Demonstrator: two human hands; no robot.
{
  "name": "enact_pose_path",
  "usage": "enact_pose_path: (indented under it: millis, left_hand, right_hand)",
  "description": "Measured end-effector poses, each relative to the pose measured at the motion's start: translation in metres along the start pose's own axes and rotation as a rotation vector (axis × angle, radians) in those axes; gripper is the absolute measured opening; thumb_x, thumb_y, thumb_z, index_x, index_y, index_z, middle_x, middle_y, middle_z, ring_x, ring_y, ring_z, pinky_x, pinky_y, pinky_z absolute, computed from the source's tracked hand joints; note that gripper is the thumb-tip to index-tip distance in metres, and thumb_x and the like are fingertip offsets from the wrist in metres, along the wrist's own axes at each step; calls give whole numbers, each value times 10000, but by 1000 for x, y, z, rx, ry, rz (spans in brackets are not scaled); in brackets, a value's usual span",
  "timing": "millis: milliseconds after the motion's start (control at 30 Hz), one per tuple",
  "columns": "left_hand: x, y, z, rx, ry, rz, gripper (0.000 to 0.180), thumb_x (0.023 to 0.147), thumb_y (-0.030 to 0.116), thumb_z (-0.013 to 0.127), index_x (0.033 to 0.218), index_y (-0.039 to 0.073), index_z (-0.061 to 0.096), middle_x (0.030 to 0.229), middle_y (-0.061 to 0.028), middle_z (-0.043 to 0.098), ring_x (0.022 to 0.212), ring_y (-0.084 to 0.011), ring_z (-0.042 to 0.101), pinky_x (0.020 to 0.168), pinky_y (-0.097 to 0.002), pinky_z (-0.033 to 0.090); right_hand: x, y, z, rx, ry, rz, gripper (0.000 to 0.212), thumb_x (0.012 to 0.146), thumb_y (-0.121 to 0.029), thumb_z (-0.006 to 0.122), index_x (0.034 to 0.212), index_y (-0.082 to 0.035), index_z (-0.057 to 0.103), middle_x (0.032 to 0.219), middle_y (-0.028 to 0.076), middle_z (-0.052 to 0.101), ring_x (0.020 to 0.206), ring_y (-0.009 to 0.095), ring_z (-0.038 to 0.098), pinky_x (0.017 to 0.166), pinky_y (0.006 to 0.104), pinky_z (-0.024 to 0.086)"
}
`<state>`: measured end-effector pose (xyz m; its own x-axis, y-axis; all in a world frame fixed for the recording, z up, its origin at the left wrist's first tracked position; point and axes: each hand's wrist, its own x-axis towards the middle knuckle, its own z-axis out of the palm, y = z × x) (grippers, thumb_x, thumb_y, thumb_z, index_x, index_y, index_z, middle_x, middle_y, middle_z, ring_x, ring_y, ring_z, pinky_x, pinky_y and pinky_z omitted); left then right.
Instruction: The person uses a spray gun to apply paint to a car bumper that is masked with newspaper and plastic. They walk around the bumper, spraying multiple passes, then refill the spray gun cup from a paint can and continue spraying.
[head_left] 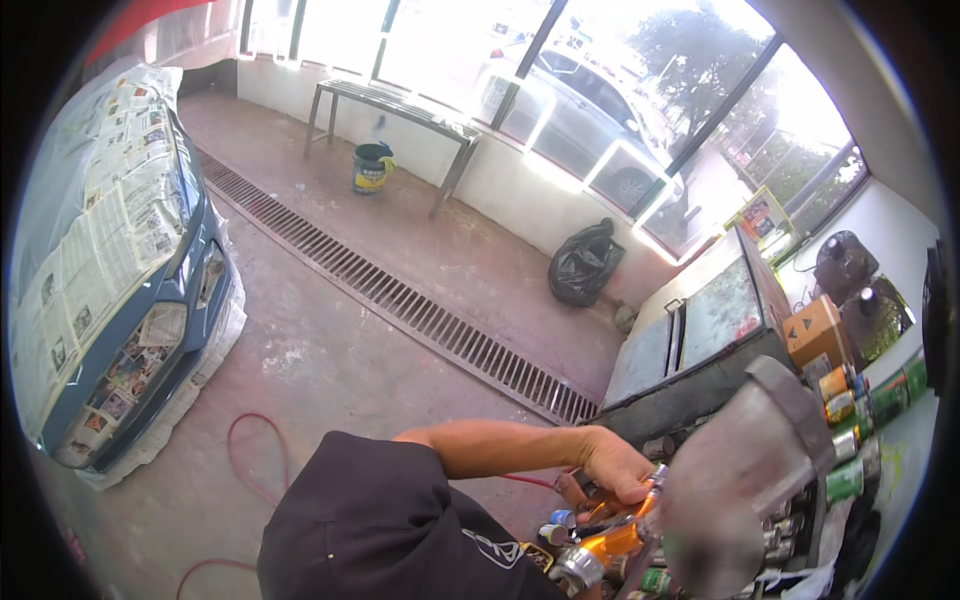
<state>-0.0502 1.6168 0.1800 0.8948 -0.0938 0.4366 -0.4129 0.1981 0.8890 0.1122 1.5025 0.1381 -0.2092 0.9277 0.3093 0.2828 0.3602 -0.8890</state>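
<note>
An orange and silver spray gun (612, 543) is in front of me at the lower right. My left hand (617, 466) reaches across from the left, its fingers closed on the gun's upper end near a silver fitting. Just below it, partly covered, the curled fingers of my right hand (574, 490) wrap round the gun. The right forearm is mostly hidden. A large blurred grey shape (745, 470) close to the camera covers much of the view beside the gun; I cannot make out what it is. A thin red hose (530, 481) runs up to the hands.
Several cans (845, 480) crowd the right side, with a cardboard box (817, 333) above them. A metal cabinet (690, 310) stands ahead. A floor drain grate (400, 300) crosses the floor. At left sits a blue car (190, 300) masked with newspaper; a black bag (586, 263) lies by the window wall.
</note>
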Motion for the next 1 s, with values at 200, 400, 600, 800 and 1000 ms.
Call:
enact_pose_path:
  millis: [200, 400, 600, 800, 1000]
  left_hand:
    - [-45, 44, -131, 258, 809, 191, 653, 1140, 475, 617, 1542, -40, 601, 1197, -104, 788, 1153, -154, 707, 994, -341, 583]
    - [-97, 7, -245, 705, 1230, 281, 679, 1023, 218, 726, 1635, -2, 529, 1486, -154, 689, 1373, -233, 644, 1160, -393, 519]
    - [-56, 27, -394, 590, 1423, 231, 356, 1058, 317, 774, 1246, 16, 739, 1155, -110, 781, 1169, -247, 716, 1080, -388, 506]
    - [-70, 50, -503, 235, 1376, 337, 266, 1116, 264, 760, 1274, 51, 763, 1176, 2, 741, 1131, -107, 653, 1035, -348, 515]
    - [-109, 50, -586, 417, 1259, 428, 305, 1123, 323, 746, 1253, 50, 784, 1190, -12, 749, 1135, -124, 662, 1012, -340, 533]
  right_hand:
    - [168, 49, 20, 199, 283, 28, 498, 949, -224, 933, 1310, 13, 686, 1037, 48, 756, 978, 187, 739, 890, 362, 588]
    - [333, 157, 23, 162, 462, 35, 302, 1011, -6, 762, 1291, 33, 654, 1073, 36, 741, 951, 116, 717, 889, 273, 576]
    - [475, 255, -2, 410, 361, -9, 372, 1015, -58, 801, 1324, 49, 622, 1257, 91, 673, 1094, 164, 698, 939, 310, 568]
    - [585, 260, -42, 0, 78, 10, 491, 1028, -107, 797, 1427, 44, 555, 1361, 152, 608, 1257, 249, 642, 1091, 378, 500]
    - [677, 279, -88, 275, -425, -180, 875, 967, -468, 832, 1580, 36, 464, 1485, 198, 544, 1443, 321, 495, 1249, 490, 322]
